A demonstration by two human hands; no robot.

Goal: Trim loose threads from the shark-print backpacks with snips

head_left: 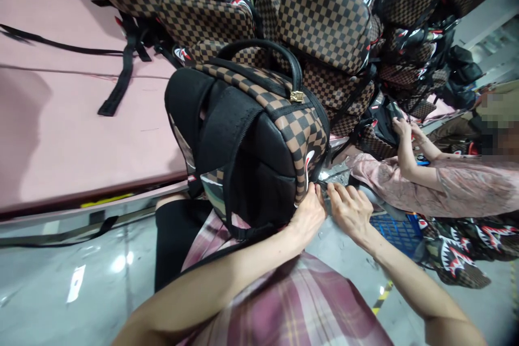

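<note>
A brown checkered backpack (259, 135) with a black padded back, black straps and a black top handle rests on my lap, tilted on its side. My left hand (308, 215) is closed against its lower right edge, fingers pinched at the seam. My right hand (349, 208) sits right beside it, fingers curled and pinching a small dark piece at the same spot, perhaps a zipper pull or strap end. What exactly the fingers hold is too small to name.
A pile of matching checkered shark-mouth backpacks (324, 16) covers the far side of a pink table (60, 135). A black strap (121, 75) lies on the table. Another person's hands (405, 130) work at right. A blue crate (395, 230) stands on the grey floor.
</note>
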